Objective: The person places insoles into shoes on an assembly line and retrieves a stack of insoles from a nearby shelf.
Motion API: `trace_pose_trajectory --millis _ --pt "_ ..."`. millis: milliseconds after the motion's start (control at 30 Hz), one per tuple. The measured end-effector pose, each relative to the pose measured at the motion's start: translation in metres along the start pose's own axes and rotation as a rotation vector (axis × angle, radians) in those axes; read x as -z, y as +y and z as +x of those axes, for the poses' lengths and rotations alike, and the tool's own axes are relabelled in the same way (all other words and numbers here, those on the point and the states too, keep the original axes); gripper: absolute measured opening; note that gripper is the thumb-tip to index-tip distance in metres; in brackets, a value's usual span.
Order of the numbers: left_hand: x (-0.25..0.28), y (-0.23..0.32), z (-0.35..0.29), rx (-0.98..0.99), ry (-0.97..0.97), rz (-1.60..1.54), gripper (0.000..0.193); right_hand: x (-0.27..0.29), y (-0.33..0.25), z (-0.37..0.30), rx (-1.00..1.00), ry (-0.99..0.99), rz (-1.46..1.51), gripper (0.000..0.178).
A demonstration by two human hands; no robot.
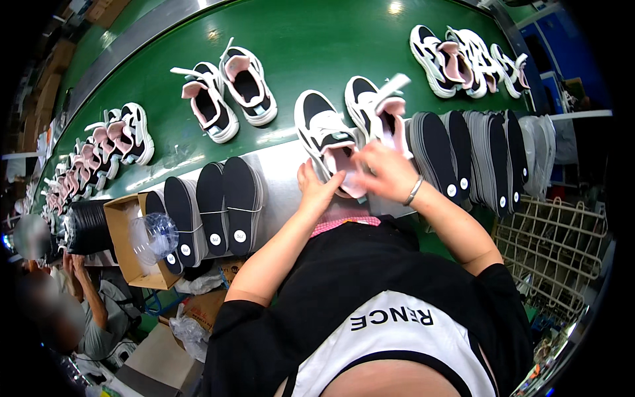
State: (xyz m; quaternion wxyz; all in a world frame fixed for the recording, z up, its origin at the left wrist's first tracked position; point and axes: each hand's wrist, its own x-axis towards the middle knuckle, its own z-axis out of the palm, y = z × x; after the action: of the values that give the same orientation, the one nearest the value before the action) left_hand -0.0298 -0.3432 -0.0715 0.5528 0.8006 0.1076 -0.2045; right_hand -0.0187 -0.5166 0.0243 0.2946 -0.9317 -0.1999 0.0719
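Note:
A black, white and pink sneaker (319, 126) stands toe-away on the metal edge in front of me. My left hand (319, 186) grips its heel end from the left, thumb over the pink collar. My right hand (389, 172) is bent over the right side of that heel, at the shoe's opening. Its fingers are blurred, so whether they hold anything is unclear. A matching sneaker (360, 99) with a white tongue sits just beyond my right hand, partly hidden by it.
Dark insoles in stacks stand left (243, 198) and right (433, 152). A cardboard box (126, 248) holds clear plastic. Finished-looking sneaker pairs (248, 83) sit on the green belt (317, 40), with more at far left and upper right. A wire rack (555, 245) is at right; a co-worker (99, 324) sits left.

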Motion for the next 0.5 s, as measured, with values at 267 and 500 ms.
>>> trace_pose_trajectory --millis 267,500 --pt "-0.001 0.042 0.025 -0.808 0.253 0.253 0.06 0.006 0.042 -0.029 -0.372 0.178 -0.411 0.019" --pt "0.008 0.066 0.04 -0.644 0.158 0.251 0.022 0.025 0.026 -0.068 -0.369 -0.098 -0.177 0.009"
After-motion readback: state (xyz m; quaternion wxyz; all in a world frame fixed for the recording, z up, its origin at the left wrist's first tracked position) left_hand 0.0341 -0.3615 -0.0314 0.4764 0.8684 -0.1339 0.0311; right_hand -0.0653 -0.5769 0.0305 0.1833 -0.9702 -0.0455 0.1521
